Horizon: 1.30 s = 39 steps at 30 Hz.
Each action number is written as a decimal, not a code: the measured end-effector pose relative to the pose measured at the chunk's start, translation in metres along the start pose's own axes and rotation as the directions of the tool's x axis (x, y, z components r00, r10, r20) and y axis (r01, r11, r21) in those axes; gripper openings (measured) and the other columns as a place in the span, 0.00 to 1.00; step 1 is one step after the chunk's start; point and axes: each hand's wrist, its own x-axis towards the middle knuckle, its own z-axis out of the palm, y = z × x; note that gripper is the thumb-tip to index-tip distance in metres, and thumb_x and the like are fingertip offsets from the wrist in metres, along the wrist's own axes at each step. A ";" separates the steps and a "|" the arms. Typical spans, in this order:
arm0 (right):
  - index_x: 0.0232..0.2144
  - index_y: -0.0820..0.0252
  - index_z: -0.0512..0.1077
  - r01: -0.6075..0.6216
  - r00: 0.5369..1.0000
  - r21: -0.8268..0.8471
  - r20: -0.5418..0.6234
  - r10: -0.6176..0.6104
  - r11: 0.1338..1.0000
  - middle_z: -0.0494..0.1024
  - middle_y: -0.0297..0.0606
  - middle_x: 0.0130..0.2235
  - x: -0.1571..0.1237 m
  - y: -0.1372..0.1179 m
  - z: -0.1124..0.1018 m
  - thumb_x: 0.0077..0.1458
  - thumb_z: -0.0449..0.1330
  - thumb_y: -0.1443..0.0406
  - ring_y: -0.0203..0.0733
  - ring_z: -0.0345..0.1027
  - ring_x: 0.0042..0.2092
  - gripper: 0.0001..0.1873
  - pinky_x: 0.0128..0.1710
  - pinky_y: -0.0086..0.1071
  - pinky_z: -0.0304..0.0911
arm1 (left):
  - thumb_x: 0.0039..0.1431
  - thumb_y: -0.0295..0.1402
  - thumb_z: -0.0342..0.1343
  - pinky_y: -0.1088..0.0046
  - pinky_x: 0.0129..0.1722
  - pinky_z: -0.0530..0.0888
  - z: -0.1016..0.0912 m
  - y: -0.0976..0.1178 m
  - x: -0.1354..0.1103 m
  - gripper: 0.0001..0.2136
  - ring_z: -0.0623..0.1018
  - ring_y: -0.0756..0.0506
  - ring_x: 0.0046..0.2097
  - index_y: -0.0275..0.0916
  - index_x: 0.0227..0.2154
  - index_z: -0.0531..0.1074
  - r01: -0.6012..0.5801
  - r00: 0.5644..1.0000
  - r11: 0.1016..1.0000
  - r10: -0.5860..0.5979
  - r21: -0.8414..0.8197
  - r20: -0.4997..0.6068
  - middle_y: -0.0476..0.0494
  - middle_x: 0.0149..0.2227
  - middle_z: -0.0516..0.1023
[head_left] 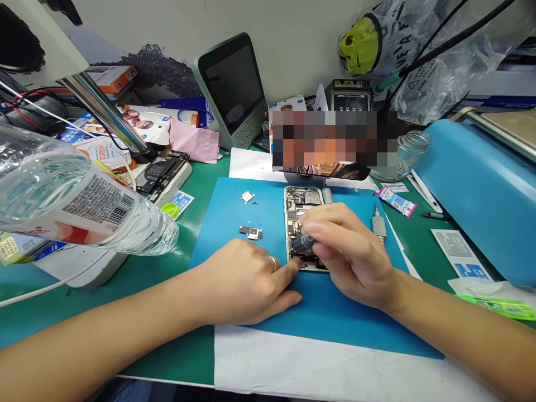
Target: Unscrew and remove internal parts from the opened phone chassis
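Note:
An opened smartphone (pixel 293 228) with its inner parts bare lies upright along the blue mat (pixel 226 209). At its lower left corner rests the index fingertip of my left hand (pixel 251 279); the thumb is stretched out apart from it, and the other fingers are mostly hidden. My right hand (pixel 355 257) is closed around a dark grey screwdriver (pixel 304 242) above the phone. The screwdriver's tip is hard to make out. Left of the phone lie a small metal bracket (pixel 247 196), a small part with a black strip (pixel 251 232), and tiny dark bits.
A water bottle (pixel 96 195) leans in at the left, before another opened phone (pixel 161 176). Behind stands a smart display (pixel 230 84). At right are a silver screwdriver (pixel 378 226), tweezers (pixel 425 190), a glass jar (pixel 412 151) and a blue rolled mat (pixel 469 201).

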 end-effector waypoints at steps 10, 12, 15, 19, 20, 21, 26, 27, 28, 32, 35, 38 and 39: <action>0.61 0.56 0.63 -0.007 0.999 0.116 0.048 0.001 0.993 0.80 0.43 0.46 -0.001 0.000 0.000 0.65 0.52 0.75 0.42 0.75 0.47 0.24 0.49 0.43 0.74 | 0.73 0.40 0.45 0.62 0.22 0.69 0.000 0.000 0.000 0.19 0.77 0.42 0.24 0.31 0.52 0.72 0.018 0.999 1.000 -0.018 -0.004 0.036 0.49 0.24 0.77; 0.61 0.57 0.63 -0.016 0.999 0.139 0.050 0.009 0.990 0.80 0.44 0.46 -0.002 0.001 0.000 0.64 0.53 0.76 0.43 0.75 0.48 0.25 0.49 0.43 0.74 | 0.73 0.40 0.45 0.61 0.22 0.69 0.000 -0.001 -0.001 0.19 0.77 0.42 0.24 0.31 0.52 0.72 0.018 0.999 1.000 -0.017 -0.007 0.039 0.49 0.24 0.77; 0.62 0.57 0.62 -0.022 0.998 0.170 0.058 0.012 0.985 0.79 0.45 0.47 -0.003 0.002 0.000 0.64 0.52 0.77 0.43 0.75 0.49 0.27 0.50 0.44 0.74 | 0.73 0.40 0.45 0.61 0.22 0.69 0.001 -0.001 -0.001 0.20 0.77 0.42 0.24 0.30 0.52 0.72 0.006 1.000 1.000 -0.006 -0.009 0.028 0.49 0.24 0.77; 0.64 0.55 0.60 -0.030 0.998 0.199 0.065 0.017 0.979 0.79 0.44 0.48 -0.004 0.002 0.001 0.63 0.53 0.77 0.44 0.75 0.49 0.29 0.50 0.44 0.75 | 0.72 0.40 0.45 0.61 0.21 0.69 0.001 -0.002 -0.001 0.20 0.77 0.42 0.24 0.29 0.51 0.73 -0.005 1.000 1.000 0.005 0.010 0.000 0.48 0.24 0.76; 0.64 0.56 0.60 -0.034 0.997 0.207 0.069 0.020 0.978 0.79 0.45 0.48 -0.004 0.002 0.001 0.63 0.53 0.78 0.44 0.75 0.50 0.30 0.50 0.45 0.74 | 0.72 0.40 0.45 0.61 0.21 0.69 0.001 -0.002 -0.001 0.19 0.76 0.42 0.24 0.29 0.51 0.73 -0.007 1.000 1.000 0.007 0.013 -0.002 0.48 0.24 0.76; 0.64 0.56 0.60 -0.037 0.997 0.215 0.074 0.022 0.976 0.78 0.46 0.49 -0.004 0.002 0.001 0.62 0.52 0.78 0.45 0.75 0.51 0.30 0.51 0.46 0.74 | 0.72 0.40 0.45 0.61 0.21 0.68 0.001 -0.002 -0.001 0.19 0.76 0.42 0.24 0.29 0.51 0.73 -0.010 1.000 1.000 0.010 0.013 -0.001 0.49 0.23 0.76; 0.66 0.56 0.57 -0.057 0.996 0.248 0.086 0.037 0.967 0.77 0.47 0.52 -0.006 0.002 0.001 0.62 0.51 0.79 0.46 0.74 0.54 0.32 0.54 0.48 0.73 | 0.72 0.40 0.45 0.62 0.20 0.66 -0.001 -0.001 -0.001 0.19 0.76 0.43 0.23 0.30 0.51 0.73 -0.007 1.000 1.000 0.007 0.017 0.002 0.49 0.23 0.76; 0.66 0.56 0.57 -0.053 0.996 0.252 0.082 0.033 0.966 0.77 0.46 0.52 -0.006 0.003 0.001 0.62 0.51 0.79 0.46 0.74 0.54 0.33 0.54 0.47 0.72 | 0.72 0.40 0.45 0.62 0.20 0.66 -0.001 -0.001 -0.001 0.19 0.76 0.43 0.23 0.30 0.51 0.73 -0.006 1.000 1.000 0.006 0.020 0.002 0.49 0.23 0.76; 0.66 0.55 0.57 -0.048 0.996 0.251 0.080 0.028 0.967 0.77 0.45 0.51 -0.005 0.003 0.002 0.62 0.51 0.79 0.45 0.74 0.52 0.33 0.53 0.45 0.73 | 0.72 0.40 0.45 0.62 0.20 0.66 -0.001 -0.001 -0.001 0.19 0.76 0.43 0.23 0.30 0.51 0.73 -0.006 1.000 1.000 0.006 0.022 0.000 0.49 0.23 0.76; 0.65 0.54 0.60 -0.021 0.998 0.200 0.069 0.007 0.980 0.78 0.40 0.43 -0.004 0.005 0.003 0.61 0.55 0.77 0.43 0.74 0.44 0.32 0.44 0.41 0.74 | 0.72 0.40 0.47 0.62 0.20 0.65 0.000 -0.001 -0.002 0.18 0.76 0.43 0.23 0.30 0.50 0.73 -0.013 1.000 1.000 0.013 0.027 -0.013 0.50 0.23 0.76; 0.64 0.55 0.61 -0.022 0.998 0.171 0.070 0.010 0.985 0.77 0.39 0.40 -0.003 0.005 0.003 0.61 0.56 0.76 0.43 0.73 0.41 0.31 0.42 0.41 0.72 | 0.71 0.40 0.47 0.62 0.20 0.64 0.000 -0.001 -0.002 0.18 0.76 0.43 0.23 0.30 0.49 0.73 -0.010 1.000 1.000 0.010 0.023 -0.012 0.50 0.23 0.76; 0.64 0.56 0.61 -0.029 0.997 0.185 0.076 0.015 0.982 0.76 0.40 0.42 -0.003 0.004 0.002 0.61 0.56 0.78 0.43 0.73 0.42 0.31 0.43 0.41 0.72 | 0.71 0.39 0.47 0.61 0.20 0.65 0.000 -0.002 -0.002 0.18 0.76 0.43 0.23 0.30 0.50 0.73 -0.012 1.000 1.000 0.012 0.017 -0.017 0.50 0.23 0.76; 0.64 0.57 0.61 -0.029 0.997 0.194 0.077 0.014 0.981 0.76 0.41 0.42 -0.004 0.004 0.002 0.60 0.56 0.78 0.43 0.73 0.43 0.31 0.44 0.41 0.72 | 0.71 0.39 0.47 0.61 0.20 0.65 0.000 -0.002 -0.002 0.18 0.76 0.43 0.23 0.30 0.50 0.73 -0.013 1.000 1.000 0.013 0.016 -0.018 0.50 0.24 0.76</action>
